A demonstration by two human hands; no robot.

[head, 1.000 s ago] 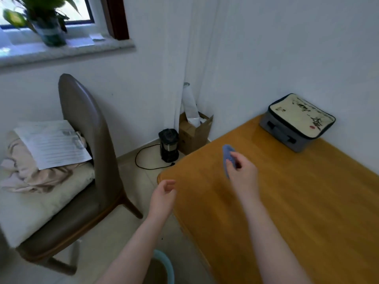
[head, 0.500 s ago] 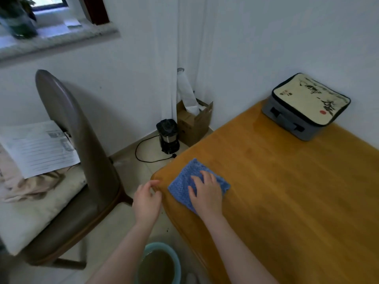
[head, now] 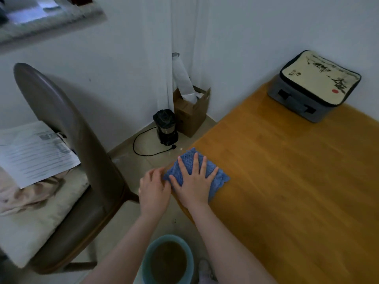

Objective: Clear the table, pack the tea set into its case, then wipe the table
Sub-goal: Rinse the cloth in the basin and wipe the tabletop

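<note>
Right grip (head: 194, 181), fingers spread, presses blue cloth (head: 219, 178) onto desk's (head: 287, 181) left corner; left grip (head: 154, 187) curls beside it, pinching unclear.

White walls (head: 114, 74) meet at a corner above a pale tiled floor (head: 147, 146). A brown chair (head: 82, 130) stands below the window sill (head: 51, 25).

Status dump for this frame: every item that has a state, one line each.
Tea set case, closed, on the table's far corner.
Blue cloth, spread flat on the table's near corner.
Right hand, flat, fingers spread, pressing the cloth.
Left hand, fingers curled at the cloth's left edge; grip unclear.
Bucket, open-topped, brownish contents.
Black appliance, unplugged, plug lying loose.
Cardboard box, open, white roll sticking out.
</note>
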